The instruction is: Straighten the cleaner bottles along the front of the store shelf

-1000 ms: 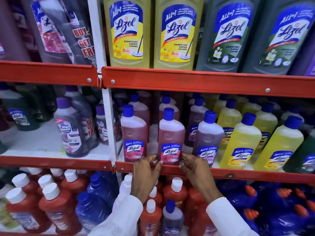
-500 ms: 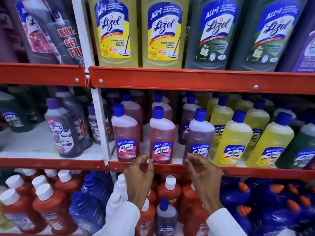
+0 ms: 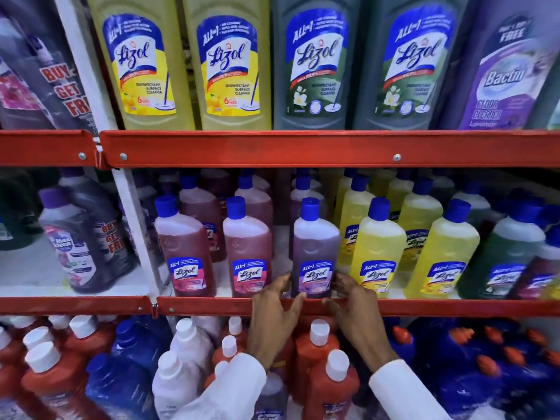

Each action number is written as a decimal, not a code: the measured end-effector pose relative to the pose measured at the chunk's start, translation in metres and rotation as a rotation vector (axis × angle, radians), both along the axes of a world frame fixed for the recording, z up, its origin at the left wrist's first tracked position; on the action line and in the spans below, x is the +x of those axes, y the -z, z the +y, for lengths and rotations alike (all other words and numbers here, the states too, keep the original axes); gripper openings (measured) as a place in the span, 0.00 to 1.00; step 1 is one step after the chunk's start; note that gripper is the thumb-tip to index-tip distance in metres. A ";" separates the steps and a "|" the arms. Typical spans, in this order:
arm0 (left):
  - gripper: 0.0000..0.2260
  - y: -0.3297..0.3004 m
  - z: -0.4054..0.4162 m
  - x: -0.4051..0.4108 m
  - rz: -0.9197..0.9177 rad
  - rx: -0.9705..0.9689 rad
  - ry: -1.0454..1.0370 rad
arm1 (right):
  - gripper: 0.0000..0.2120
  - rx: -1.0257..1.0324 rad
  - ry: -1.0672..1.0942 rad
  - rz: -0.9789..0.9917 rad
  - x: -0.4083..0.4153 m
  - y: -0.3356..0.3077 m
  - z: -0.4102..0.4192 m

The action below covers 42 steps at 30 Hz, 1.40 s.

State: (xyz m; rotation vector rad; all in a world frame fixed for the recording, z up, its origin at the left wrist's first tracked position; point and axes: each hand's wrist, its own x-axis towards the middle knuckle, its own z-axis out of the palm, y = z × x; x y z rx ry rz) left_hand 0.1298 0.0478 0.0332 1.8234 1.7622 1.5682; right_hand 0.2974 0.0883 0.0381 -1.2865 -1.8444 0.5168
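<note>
Presently the step in hand is squaring the purple Lizol bottle [image 3: 315, 253] at the front of the middle shelf [image 3: 424, 307], between a pink Lizol bottle [image 3: 248, 253] and a yellow Lizol bottle [image 3: 375, 256]. Left hand [image 3: 274, 301] and right hand [image 3: 353, 301] flank its base, fingertips touching its lower sides; neither grip is closed around it. Its label faces forward. Next move, as judged: a slight push to align it with the red shelf lip, then shifting to the yellow bottle.
</note>
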 end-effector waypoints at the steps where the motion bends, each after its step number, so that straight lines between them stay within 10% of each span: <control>1: 0.16 0.001 0.001 0.000 -0.006 0.000 -0.010 | 0.26 0.000 -0.009 0.012 0.001 0.001 0.001; 11: 0.10 0.005 0.005 0.007 0.002 0.001 -0.072 | 0.25 0.027 -0.055 0.125 0.006 0.005 -0.002; 18: 0.06 0.004 -0.018 0.043 -0.174 0.197 -0.162 | 0.09 0.318 0.282 0.270 0.058 0.001 -0.017; 25: 0.17 0.002 0.011 0.100 0.035 -0.008 0.074 | 0.33 -0.022 0.111 0.182 0.102 0.009 0.014; 42: 0.21 -0.006 0.023 0.117 0.088 -0.004 -0.030 | 0.24 0.004 0.069 0.210 0.126 -0.006 0.015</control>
